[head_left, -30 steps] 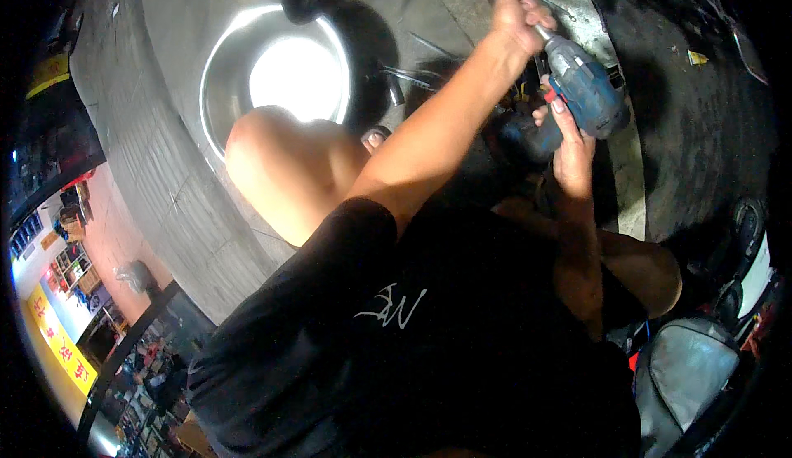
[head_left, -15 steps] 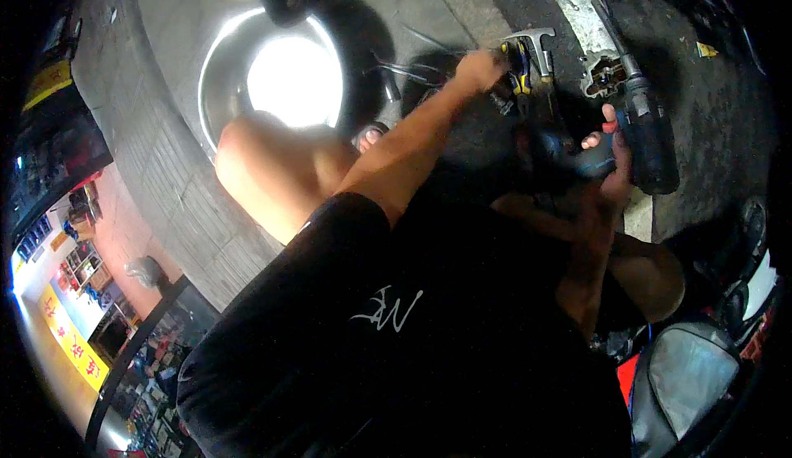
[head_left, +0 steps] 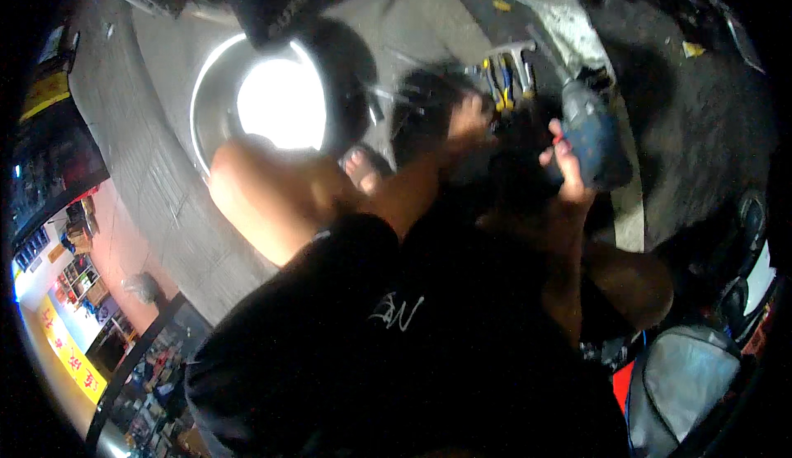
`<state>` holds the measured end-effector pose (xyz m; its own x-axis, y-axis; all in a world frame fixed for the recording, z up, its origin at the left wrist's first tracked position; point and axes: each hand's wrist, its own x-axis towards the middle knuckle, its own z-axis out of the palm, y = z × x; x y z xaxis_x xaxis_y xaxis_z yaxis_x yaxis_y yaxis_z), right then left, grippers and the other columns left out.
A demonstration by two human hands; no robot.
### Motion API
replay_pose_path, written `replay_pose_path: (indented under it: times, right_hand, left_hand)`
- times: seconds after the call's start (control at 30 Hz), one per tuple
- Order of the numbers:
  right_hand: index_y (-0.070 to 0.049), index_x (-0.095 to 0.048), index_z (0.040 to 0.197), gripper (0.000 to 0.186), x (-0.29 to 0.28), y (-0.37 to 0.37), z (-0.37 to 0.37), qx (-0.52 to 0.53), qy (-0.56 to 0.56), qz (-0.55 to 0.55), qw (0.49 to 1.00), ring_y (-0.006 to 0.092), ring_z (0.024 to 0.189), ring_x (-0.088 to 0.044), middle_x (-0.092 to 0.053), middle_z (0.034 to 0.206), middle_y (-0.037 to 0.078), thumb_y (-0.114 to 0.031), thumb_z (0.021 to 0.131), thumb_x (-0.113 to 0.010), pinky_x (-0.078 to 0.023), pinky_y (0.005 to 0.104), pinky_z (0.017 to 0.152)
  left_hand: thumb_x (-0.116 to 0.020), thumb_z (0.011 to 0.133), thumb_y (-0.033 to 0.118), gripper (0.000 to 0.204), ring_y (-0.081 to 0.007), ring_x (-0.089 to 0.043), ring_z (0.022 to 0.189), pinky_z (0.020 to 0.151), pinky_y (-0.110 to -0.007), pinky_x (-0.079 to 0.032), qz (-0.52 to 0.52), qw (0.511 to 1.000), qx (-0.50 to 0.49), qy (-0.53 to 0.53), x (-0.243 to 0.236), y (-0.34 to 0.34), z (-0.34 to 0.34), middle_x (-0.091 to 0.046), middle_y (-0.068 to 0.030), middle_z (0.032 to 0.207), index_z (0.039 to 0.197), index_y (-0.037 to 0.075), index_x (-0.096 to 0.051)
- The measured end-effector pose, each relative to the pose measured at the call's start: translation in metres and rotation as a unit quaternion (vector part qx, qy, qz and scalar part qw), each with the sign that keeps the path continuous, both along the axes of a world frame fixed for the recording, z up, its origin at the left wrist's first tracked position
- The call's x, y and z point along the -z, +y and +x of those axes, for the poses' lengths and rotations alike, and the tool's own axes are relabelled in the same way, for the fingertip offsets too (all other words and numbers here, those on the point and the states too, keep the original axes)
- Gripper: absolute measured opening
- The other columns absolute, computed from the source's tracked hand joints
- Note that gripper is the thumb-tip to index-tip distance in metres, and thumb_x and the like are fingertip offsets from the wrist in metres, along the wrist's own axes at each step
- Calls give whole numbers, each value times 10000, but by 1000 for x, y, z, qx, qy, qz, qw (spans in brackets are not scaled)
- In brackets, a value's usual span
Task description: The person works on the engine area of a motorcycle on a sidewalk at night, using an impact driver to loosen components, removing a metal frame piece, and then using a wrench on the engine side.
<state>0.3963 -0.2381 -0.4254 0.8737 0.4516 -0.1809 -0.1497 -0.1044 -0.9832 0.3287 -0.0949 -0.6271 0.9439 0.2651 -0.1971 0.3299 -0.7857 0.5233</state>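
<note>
Two hands in view, both mine by the rig. My right hand (head_left: 565, 169) is clenched round the grip of a drill (head_left: 590, 132), fingers wrapped, one fingertip with red polish on the near side. Drill sits upright-ish in the upper right, over the dark ground beside a pale strip (head_left: 627, 202). My left hand (head_left: 466, 120) is stretched forward toward a cluster of hand tools (head_left: 503, 70); motion blur is heavy there, so I cannot tell whether it is open or gripping anything.

Risk notes (judgement):
- Left hand is near the drill's working end. If the trigger is squeezed while those fingers are close, contact is possible.
- Blur suggests fast movement; a loose one-handed hold could let the drill twist or slip.
- Strong glare off the bowl (head_left: 272, 103) washes out the middle of the view, so small parts nearby could be missed.
- My bare knee (head_left: 264, 202) and toes (head_left: 363, 169) are unprotected, close to the work.

Materials:
- Drill: blue-grey moulded plastic body, chunky, rounded.
- Tools: yellow and dark handles, thin metal shafts, lying together.
- Bowl: polished metal, round, very reflective.
- Ground: grey concrete, rough; darker patch at right.
- Shirt (head_left: 396, 351): black cloth, soft.
</note>
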Motion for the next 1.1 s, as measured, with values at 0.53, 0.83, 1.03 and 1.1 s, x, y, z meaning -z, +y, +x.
replay_pose_path:
  times: [0.53,0.83,1.03,1.1]
  right_hand:
    - [27,-565,1106,273,-67,48,-8,72,15,149,986,133,707,-556,-628,1105,163,-9,836,-569,-493,282,675]
    - [-3,-559,1168,357,-85,85,-4,26,4,221,975,144,737,-572,-631,1105,162,-52,821,-625,-488,292,700]
    - [-4,-554,1163,359,-89,96,-3,18,-9,231,973,157,735,-575,-632,1085,156,-78,820,-629,-488,301,684]
    - [-9,-548,1155,352,-87,100,-4,20,17,245,969,163,731,-572,-629,1062,145,-93,823,-628,-489,306,679]
  left_hand:
    - [-435,961,229,185,-203,-554,596,625,-332,-470,-646,671,-273,-241,-155,129,96,-556,-67,721,919,68,-514]
    - [-449,970,378,321,-191,-601,823,732,-352,-505,-891,295,-165,-303,-305,167,133,-643,-74,936,966,68,-530]
    - [-479,959,352,261,-159,-546,688,605,-317,-452,-856,349,-149,-352,-315,172,133,-646,-47,888,860,120,-546]
    - [-495,955,345,243,-145,-496,623,589,-309,-442,-847,345,-146,-377,-318,169,135,-627,-39,847,849,134,-549]
